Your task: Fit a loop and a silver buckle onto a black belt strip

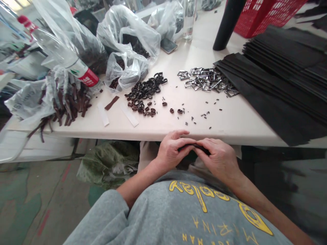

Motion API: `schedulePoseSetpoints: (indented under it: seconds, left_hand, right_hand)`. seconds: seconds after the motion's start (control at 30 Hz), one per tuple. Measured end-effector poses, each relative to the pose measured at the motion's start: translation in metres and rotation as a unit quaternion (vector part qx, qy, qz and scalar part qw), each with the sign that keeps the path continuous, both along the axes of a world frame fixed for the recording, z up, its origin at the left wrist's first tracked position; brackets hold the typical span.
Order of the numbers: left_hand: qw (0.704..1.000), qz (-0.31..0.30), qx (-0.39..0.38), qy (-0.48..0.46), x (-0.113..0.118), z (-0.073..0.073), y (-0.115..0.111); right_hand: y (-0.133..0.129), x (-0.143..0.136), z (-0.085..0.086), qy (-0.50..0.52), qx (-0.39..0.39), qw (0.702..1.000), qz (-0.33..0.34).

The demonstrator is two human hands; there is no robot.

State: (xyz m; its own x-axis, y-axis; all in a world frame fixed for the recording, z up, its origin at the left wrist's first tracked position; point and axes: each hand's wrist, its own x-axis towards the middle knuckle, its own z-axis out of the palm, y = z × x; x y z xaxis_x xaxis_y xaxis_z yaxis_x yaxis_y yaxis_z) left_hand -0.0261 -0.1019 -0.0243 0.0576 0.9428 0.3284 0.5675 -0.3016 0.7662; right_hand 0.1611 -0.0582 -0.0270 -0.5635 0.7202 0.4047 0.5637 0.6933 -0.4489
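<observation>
Just off the table's front edge, my left hand (171, 147) and my right hand (218, 156) meet fingertip to fingertip. Both pinch a thin black strip (202, 148), mostly covered by the fingers. On the table (158, 127) beyond them lie small dark metal pins (193, 123), scattered. A pile of black and brown strap loops (143, 93) sits to the left. Farther back is a heap of silvery buckles (208, 79). Long flat black strips (276, 102) are stacked at the right.
Plastic bags (127, 30) of dark pieces stand at the back left, near a tilted bottle (84, 73) and brown straps (71, 102). A phone (168, 45), a glass (188, 23), a black cylinder (227, 27) and a red basket (260, 17) are at the back.
</observation>
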Motion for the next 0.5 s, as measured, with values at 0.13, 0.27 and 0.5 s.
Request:
schedulePoseSetpoints:
  seconds: [0.13,0.27,0.5]
  left_hand:
    - [0.997,-0.044,0.044,0.045,0.003,-0.005,0.008]
    - [0.991,-0.072,0.082,0.077,0.003,-0.008,0.018]
    - [0.973,-0.181,0.110,0.086,0.000,-0.004,0.017]
  right_hand:
    - [0.002,0.003,-0.009,-0.003,0.047,0.999,0.017]
    - [0.008,0.005,-0.018,0.029,0.057,0.998,0.019]
    - [0.021,0.023,-0.014,0.026,-0.057,0.996,-0.057]
